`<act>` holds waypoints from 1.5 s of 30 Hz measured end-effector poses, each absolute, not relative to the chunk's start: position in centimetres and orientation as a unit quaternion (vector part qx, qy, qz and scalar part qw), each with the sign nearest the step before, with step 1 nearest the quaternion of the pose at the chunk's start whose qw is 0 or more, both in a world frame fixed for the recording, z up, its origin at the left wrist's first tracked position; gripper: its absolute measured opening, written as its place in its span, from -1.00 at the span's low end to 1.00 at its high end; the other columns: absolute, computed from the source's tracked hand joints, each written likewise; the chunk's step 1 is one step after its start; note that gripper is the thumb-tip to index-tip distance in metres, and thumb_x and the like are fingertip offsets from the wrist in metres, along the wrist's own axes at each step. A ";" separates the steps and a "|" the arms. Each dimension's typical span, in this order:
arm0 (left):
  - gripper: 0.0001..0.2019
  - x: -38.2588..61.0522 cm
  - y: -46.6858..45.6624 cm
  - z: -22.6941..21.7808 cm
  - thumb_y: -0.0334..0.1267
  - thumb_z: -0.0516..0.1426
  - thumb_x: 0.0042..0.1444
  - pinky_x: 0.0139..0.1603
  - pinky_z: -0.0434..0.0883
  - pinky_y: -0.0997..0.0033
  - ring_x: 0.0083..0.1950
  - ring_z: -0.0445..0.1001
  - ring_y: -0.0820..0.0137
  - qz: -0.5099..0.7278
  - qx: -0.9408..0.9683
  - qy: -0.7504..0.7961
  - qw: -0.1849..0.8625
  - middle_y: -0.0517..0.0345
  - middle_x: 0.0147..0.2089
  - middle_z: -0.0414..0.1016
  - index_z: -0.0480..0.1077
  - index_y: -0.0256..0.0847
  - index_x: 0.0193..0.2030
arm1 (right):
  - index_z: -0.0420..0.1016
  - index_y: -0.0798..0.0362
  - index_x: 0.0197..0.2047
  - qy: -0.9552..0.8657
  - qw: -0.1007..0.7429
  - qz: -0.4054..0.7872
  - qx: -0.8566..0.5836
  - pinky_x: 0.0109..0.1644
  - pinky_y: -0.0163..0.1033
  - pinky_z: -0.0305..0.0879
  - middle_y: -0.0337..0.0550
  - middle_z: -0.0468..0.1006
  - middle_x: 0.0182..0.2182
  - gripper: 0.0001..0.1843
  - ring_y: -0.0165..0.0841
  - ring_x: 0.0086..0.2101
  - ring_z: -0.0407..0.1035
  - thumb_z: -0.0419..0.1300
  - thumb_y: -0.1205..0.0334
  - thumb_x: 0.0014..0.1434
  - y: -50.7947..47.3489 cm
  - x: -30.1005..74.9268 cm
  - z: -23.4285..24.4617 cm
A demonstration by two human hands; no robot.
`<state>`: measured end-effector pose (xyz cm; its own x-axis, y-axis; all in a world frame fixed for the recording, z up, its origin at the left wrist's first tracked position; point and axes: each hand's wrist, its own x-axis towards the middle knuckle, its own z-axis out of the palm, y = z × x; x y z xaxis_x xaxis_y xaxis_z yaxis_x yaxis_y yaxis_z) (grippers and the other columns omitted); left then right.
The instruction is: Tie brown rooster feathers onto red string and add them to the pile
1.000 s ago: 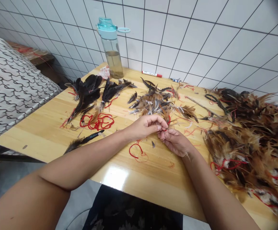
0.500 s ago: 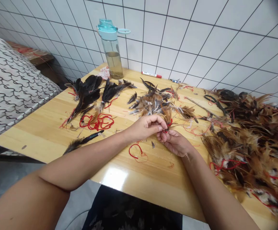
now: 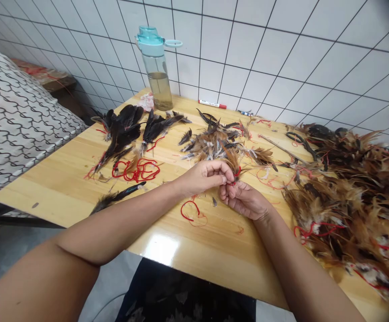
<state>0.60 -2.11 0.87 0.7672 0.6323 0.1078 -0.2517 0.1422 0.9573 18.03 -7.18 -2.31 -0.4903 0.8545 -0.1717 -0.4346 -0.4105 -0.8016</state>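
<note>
My left hand (image 3: 204,176) and my right hand (image 3: 244,199) meet over the middle of the wooden table (image 3: 188,241). Both are closed in a pinch on a small bundle of brown feathers (image 3: 232,162) bound with red thread (image 3: 237,172). The bundle's tips point away from me toward a loose heap of brown and grey feathers (image 3: 214,141). A loop of red thread (image 3: 189,211) lies on the table just below my left hand.
A big pile of brown feathers (image 3: 348,197) with red thread fills the right side. Black feathers (image 3: 124,127) and a red thread tangle (image 3: 137,170) lie at the left. A water bottle (image 3: 156,67) and a red marker (image 3: 212,104) stand by the tiled wall. Scissors (image 3: 302,142) lie far right.
My hands have stayed almost in place; the fingers shifted slightly on the thread and the bundle drew a little nearer to me.
</note>
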 end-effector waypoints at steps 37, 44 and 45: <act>-0.85 -0.2 -0.2 1.4 -0.47 0.11 0.15 -0.17 0.41 0.56 -0.23 0.51 0.49 0.307 0.878 0.071 0.359 0.06 -0.26 0.56 0.51 -0.27 -0.25 | 0.60 0.13 -0.44 -0.384 0.356 0.809 -0.268 -0.23 -0.40 0.27 -0.20 0.51 -0.40 -0.80 -0.51 -0.37 0.35 0.42 0.16 -0.02 -6.9 18.6 -2.7; -0.89 0.0 -0.6 1.3 -0.35 0.13 0.18 -0.18 0.38 0.55 -0.26 0.50 0.49 0.326 0.875 0.107 0.342 0.09 -0.31 0.54 0.48 -0.28 -0.31 | 0.61 0.12 -0.42 -0.367 0.388 0.791 -0.298 -0.21 -0.41 0.27 -0.23 0.50 -0.43 -0.80 -0.51 -0.36 0.35 0.44 0.17 -0.05 -6.8 18.2 -3.1; -0.88 0.0 -0.6 1.3 -0.34 0.11 0.20 -0.17 0.37 0.55 -0.27 0.49 0.50 0.327 0.872 0.114 0.345 0.09 -0.32 0.54 0.47 -0.28 -0.30 | 0.60 0.12 -0.43 -0.365 0.394 0.789 -0.299 -0.22 -0.42 0.27 -0.24 0.49 -0.45 -0.81 -0.52 -0.37 0.34 0.44 0.17 -0.04 -6.8 18.2 -3.1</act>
<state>-0.03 -0.60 1.26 0.7606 0.4244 0.4913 -0.0267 -0.7356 0.6769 18.15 -6.81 -3.10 -0.5099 0.8402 -0.1845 -0.4030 -0.4229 -0.8117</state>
